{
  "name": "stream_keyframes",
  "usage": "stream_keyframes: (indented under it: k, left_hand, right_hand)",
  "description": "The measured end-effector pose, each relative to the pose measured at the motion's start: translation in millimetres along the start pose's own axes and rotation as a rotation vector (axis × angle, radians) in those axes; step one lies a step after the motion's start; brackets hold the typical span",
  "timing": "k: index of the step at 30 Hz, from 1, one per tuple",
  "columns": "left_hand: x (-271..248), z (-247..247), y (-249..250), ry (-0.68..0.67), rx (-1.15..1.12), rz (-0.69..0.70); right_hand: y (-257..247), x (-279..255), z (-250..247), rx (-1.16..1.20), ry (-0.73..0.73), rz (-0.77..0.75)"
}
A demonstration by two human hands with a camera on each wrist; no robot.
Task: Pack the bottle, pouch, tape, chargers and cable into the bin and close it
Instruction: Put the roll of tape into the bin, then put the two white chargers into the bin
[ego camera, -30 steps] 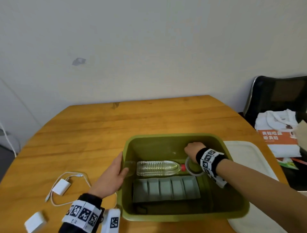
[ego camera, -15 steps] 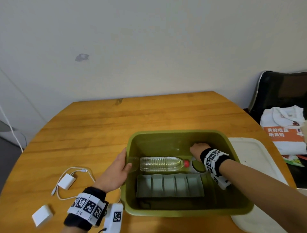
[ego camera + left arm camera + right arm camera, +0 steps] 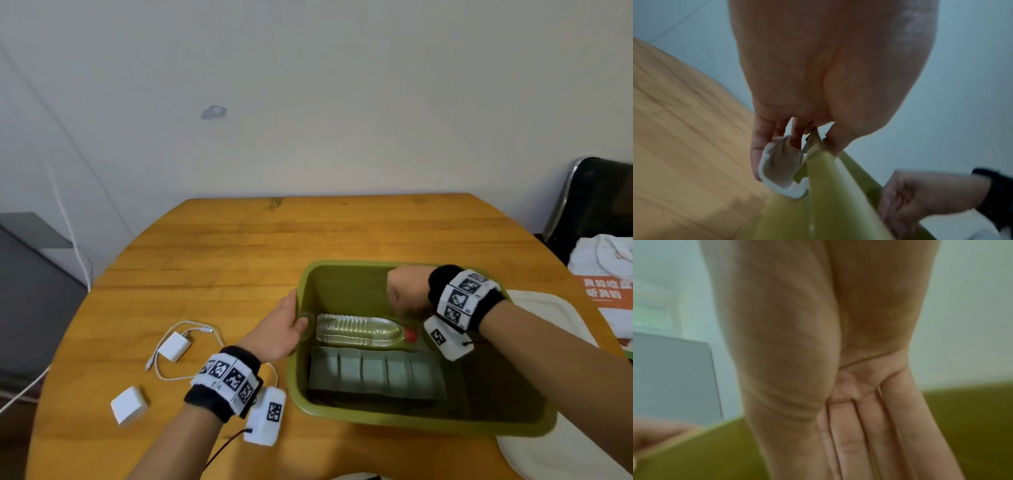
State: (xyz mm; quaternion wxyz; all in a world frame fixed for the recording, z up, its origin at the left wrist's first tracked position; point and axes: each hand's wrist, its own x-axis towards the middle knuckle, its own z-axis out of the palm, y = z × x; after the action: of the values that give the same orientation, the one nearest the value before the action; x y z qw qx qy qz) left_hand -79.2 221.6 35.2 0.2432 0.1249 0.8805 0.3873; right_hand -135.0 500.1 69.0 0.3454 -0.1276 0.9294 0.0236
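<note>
The green bin (image 3: 342,265) stands on the wooden table (image 3: 239,257). Inside lie a clear bottle (image 3: 356,330) with a red cap and, nearer me, a grey pouch (image 3: 373,373). My left hand (image 3: 297,310) grips the bin's left rim, thumb inside and fingers on the white latch (image 3: 781,170) outside. My right hand (image 3: 399,303) hovers over the bin's far right, its fingers (image 3: 859,443) straight and holding nothing. The tape is hidden behind that wrist. One white charger (image 3: 174,346) with its cable (image 3: 191,325) and a second charger (image 3: 128,404) lie left of the bin.
A white lid (image 3: 548,308) lies under and right of the bin. A black chair (image 3: 603,212) with a white bag stands at the far right. A grey cabinet (image 3: 34,291) is beyond the table's left edge.
My right hand has let go of the tape ring inside the bin and risen above the rim. The left hand still holds the bin's left edge.
</note>
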Motion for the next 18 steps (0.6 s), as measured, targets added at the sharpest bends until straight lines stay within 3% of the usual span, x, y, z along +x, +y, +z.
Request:
stream_keyframes:
  k: [6,9,18]
  left_hand:
    - [-6,-5,-3,-0.019,-0.054,0.035]
    - [-16,-10,-8,0.006,-0.080,0.090]
    - [-65,-57,-110,0.313,-0.084,-0.062]
  right_hand:
    - [-77,-29,-68,0.065,0.151,-0.222]
    - [-131,-27,-89,0.048,0.158,-0.317]
    - [-296,67,-89,-0.010,0.178,-0.500]
